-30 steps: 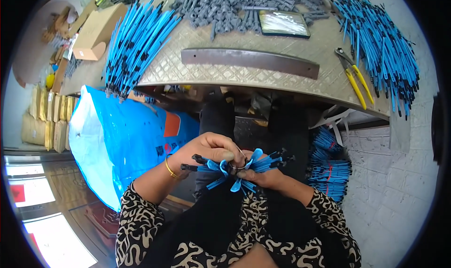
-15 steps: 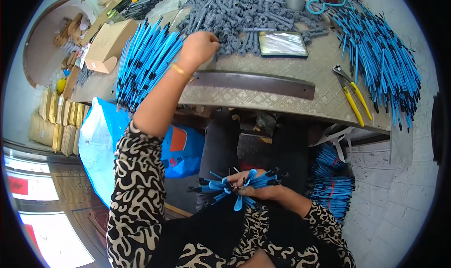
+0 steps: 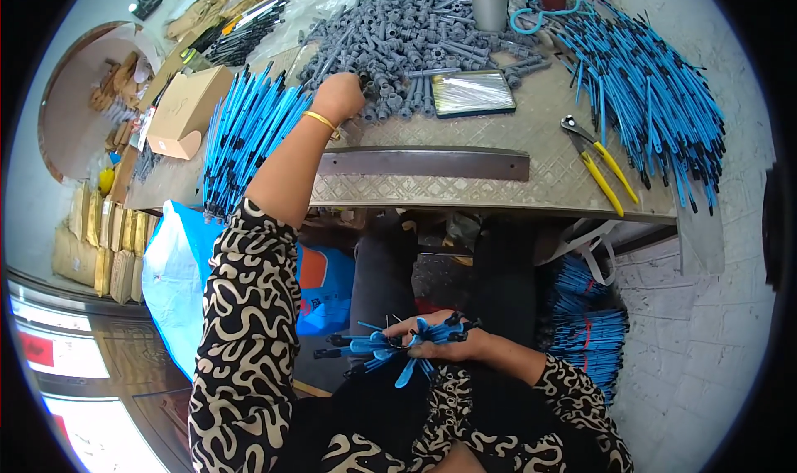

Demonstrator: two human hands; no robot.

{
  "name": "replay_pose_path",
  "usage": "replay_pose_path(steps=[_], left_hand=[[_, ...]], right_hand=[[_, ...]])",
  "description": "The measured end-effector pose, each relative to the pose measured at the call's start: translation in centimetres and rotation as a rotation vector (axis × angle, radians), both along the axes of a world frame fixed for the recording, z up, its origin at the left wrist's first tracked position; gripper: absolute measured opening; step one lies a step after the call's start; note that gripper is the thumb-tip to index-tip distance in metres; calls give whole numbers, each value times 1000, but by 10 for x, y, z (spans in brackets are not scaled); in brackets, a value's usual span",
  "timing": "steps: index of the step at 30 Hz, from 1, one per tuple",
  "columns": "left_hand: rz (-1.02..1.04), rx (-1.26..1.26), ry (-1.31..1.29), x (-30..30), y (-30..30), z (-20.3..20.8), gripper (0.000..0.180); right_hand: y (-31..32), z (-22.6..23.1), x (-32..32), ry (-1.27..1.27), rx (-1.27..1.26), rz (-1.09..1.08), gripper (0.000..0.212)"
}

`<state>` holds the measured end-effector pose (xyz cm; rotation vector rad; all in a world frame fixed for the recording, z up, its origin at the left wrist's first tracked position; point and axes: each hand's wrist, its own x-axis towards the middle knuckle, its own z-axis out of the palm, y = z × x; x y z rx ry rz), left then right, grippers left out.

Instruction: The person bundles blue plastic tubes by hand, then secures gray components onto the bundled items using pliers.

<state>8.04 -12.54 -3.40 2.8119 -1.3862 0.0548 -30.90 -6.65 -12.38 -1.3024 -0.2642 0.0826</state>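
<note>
My left hand point(image 3: 339, 97) is stretched over the table with its fingers curled at the near left edge of a heap of grey plastic parts point(image 3: 398, 46). The fingertips are turned away, so what they pinch is hidden. Beside that wrist lies a spread of blue strips with black ends point(image 3: 253, 120). Down at my lap, my right hand point(image 3: 452, 340) grips a bunch of similar blue strips point(image 3: 365, 344). They fan out on both sides of the fingers, mostly to the left.
A dark metal bar point(image 3: 432, 163) runs along the table's front edge. Behind it lies a flat tin point(image 3: 473, 93) of thin pale pieces. Yellow-handled pliers point(image 3: 602, 162) and a large pile of blue strips point(image 3: 647, 99) are at the right. A cardboard box point(image 3: 187, 112) stands left.
The whole view has shifted slightly. My left hand stays by the grey heap, fingers still curled. In my right hand the bunch has turned a little, its strips now fanned differently.
</note>
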Motion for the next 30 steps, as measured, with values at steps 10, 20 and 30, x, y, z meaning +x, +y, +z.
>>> replay_pose_path(steps=[10, 20, 30], left_hand=[[70, -206, 152, -13, 51, 51, 21], [-114, -455, 1353, -198, 176, 14, 16], [-396, -395, 1557, -229, 196, -7, 15]], right_hand=[[20, -2, -12, -38, 47, -73, 40], [20, -8, -13, -43, 97, -101, 44], [14, 1, -8, 121, 27, -99, 34]])
